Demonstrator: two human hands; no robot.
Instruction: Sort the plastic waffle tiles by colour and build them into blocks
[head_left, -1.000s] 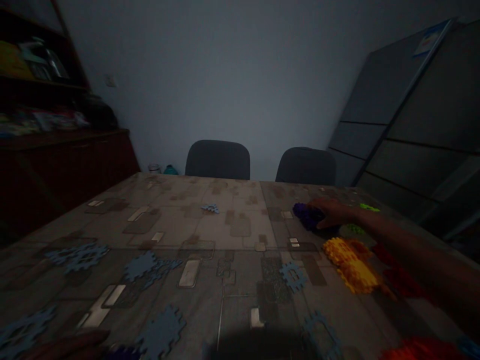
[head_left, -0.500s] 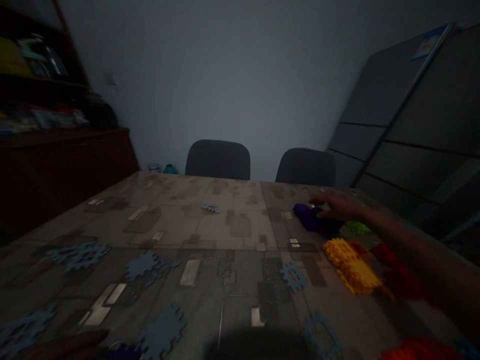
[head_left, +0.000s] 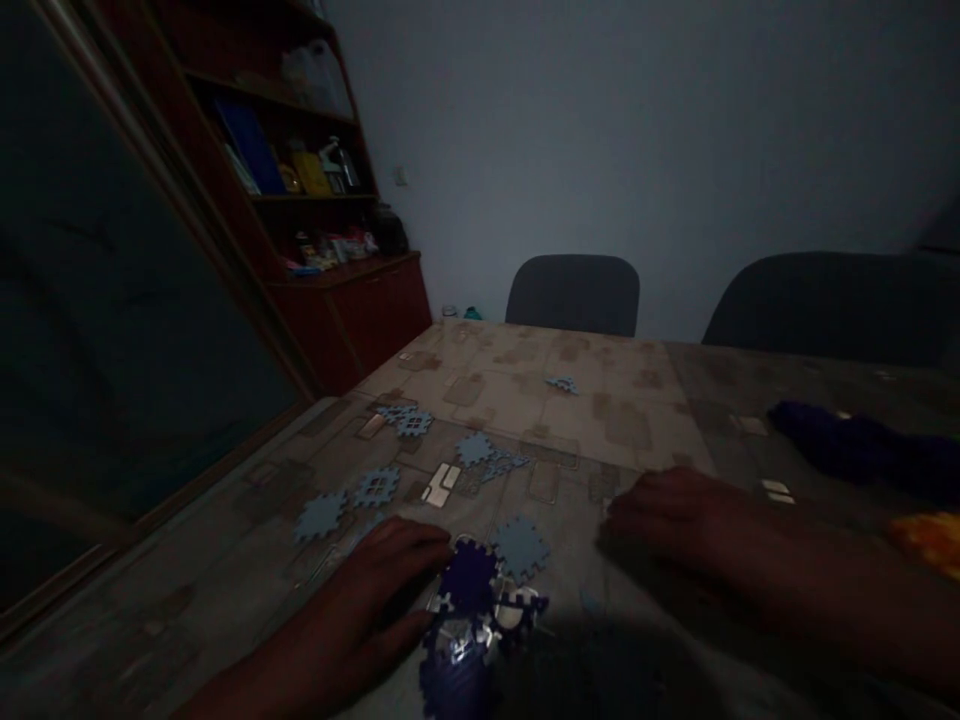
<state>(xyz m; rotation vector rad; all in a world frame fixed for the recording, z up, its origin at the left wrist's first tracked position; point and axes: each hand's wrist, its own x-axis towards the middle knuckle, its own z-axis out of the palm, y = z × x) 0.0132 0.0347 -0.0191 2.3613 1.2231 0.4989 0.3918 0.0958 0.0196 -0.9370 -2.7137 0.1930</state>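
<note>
My left hand (head_left: 375, 590) rests at the left edge of a few dark purple interlocking puzzle pieces (head_left: 471, 577), thumb and fingers apart. Glossy light reflects off the nearer purple pieces. Over the table to the right is my right hand (head_left: 671, 515), fingers curled and pointing left; whatever they hold, if anything, is hidden in shadow. A light blue toothed piece (head_left: 521, 547) lies just beyond the purple ones. Farther right sits a purple heap (head_left: 832, 440) of such pieces, apart from both hands.
Several light blue pieces lie left, including a window-shaped one (head_left: 377, 487) and a solid one (head_left: 321, 516). A small one (head_left: 562, 384) lies farther back. Yellow pieces (head_left: 930, 540) are at the right edge. Two chairs (head_left: 574, 293) stand behind the patterned table (head_left: 517, 350).
My view has swung left. My right hand has left the purple heap and come back toward the middle. My left hand, barely visible before, now shows beside the purple pieces.
</note>
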